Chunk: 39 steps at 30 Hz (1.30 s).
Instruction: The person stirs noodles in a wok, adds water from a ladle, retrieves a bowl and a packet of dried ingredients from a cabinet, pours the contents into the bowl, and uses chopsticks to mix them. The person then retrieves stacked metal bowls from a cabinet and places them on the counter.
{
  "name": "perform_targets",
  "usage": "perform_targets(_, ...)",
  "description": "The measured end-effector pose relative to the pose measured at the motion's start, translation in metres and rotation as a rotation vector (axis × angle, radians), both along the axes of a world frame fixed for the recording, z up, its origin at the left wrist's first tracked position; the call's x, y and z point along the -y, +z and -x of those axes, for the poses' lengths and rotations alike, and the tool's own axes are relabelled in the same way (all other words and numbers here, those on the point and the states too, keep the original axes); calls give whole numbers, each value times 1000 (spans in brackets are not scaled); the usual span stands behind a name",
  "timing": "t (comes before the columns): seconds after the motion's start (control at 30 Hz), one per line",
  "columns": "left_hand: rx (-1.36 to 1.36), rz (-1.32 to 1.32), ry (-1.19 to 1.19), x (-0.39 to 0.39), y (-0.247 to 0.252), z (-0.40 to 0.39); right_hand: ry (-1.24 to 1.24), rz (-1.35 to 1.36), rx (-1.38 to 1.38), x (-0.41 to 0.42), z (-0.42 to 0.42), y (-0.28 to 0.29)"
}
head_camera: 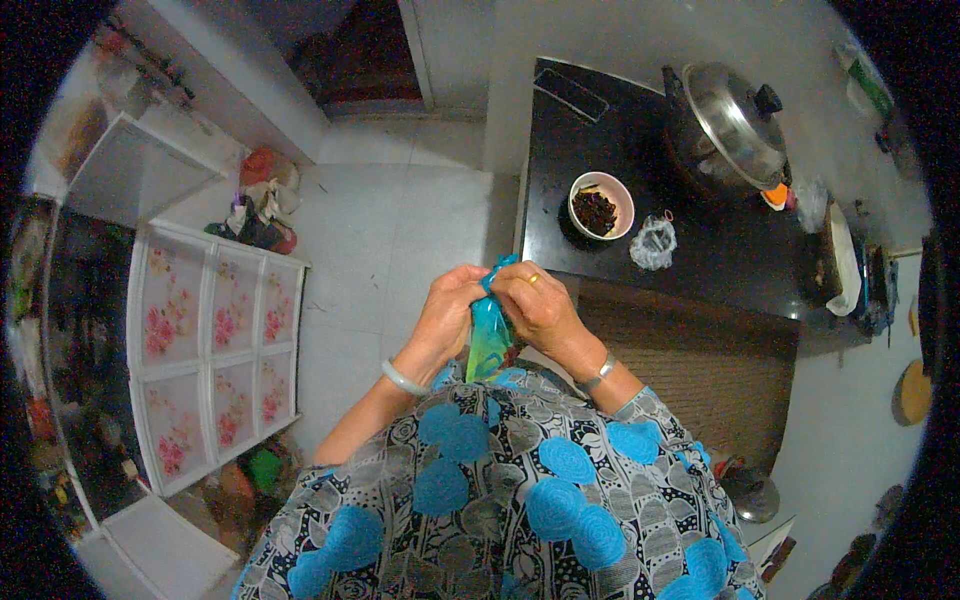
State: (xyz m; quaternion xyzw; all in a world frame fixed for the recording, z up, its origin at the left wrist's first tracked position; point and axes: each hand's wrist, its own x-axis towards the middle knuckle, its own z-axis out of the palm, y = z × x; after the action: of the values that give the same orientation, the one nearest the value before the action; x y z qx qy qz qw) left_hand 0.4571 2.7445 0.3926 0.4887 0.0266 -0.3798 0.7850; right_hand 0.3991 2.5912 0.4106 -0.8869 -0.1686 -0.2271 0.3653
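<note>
My left hand [452,311] and my right hand [536,304] meet in front of my body, both pinching the gathered neck of a blue and green plastic bag [489,337]. The bag hangs down below my fingers, its top end sticking up between them. What it holds cannot be made out. Ahead on the right, on the black countertop, a pinkish-white bowl [628,201] holds dark dried pieces. Beside the bowl lies a crumpled clear plastic bag [653,244] with a small red ring near it.
A large lidded steel pot [731,124] stands on the black countertop [585,142] at the right. A drawer unit [214,322] with pink flower prints stands at the left. Bags [262,199] lie behind it. A round wooden board [913,391] hangs on the right wall.
</note>
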Motion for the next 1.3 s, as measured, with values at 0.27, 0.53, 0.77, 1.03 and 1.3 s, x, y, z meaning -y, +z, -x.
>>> perform_targets(0.27,-39,91,-26,-4,-6,12,-35,-65,-28,1,21,-3)
perform_targets(0.53,76,-93,-139,-1,8,3,45,-387,-503,36,13,15)
perform_targets(0.77,-25,25,-281,11,22,-8,244,-323,-537,64,-7,43)
perform_targets(1.03,-103,9,-359,52,30,-11,163,-359,-671,105,-14,49)
perform_targets(1.3,348,-365,-483,77,35,-6,66,-496,-858,127,-14,34)
